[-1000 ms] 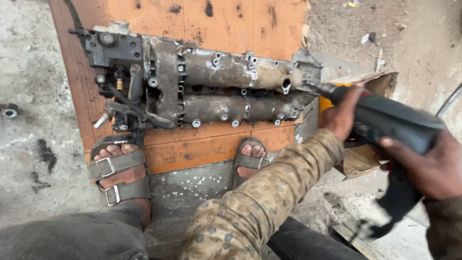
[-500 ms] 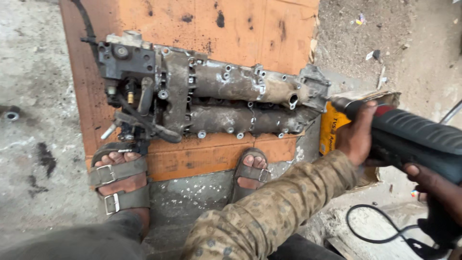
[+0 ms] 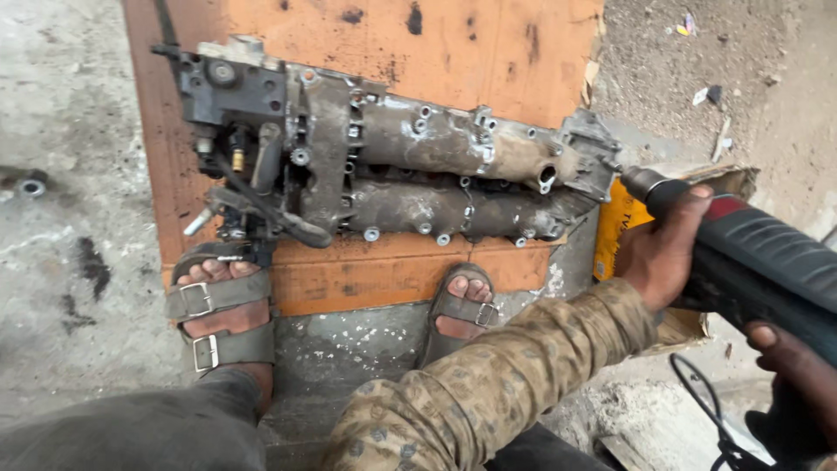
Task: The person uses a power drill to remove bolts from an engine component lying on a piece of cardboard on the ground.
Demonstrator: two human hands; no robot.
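Both my hands hold a black and red power tool [image 3: 767, 253] at the right. My left hand [image 3: 663, 253], in a camouflage sleeve, is wrapped round the tool's front just behind its metal nose. My right hand [image 3: 798, 366] grips the handle at the lower right edge. The tool's nose points left and meets the right end of a long, dirty grey metal engine casting [image 3: 418, 166]. The casting has many bolts and a black hose, and it lies across an orange wooden board [image 3: 436, 44].
My two sandalled feet [image 3: 218, 305] [image 3: 462, 305] rest at the board's near edge. A yellow carton [image 3: 615, 227] lies under the tool's nose. The tool's black cable [image 3: 706, 410] loops at the lower right. A small metal ring [image 3: 33, 186] lies on the concrete floor at the left.
My right hand and the tool's rear have dropped toward the lower right. The nose stays at the casting's right end, and my left hand keeps its grip.
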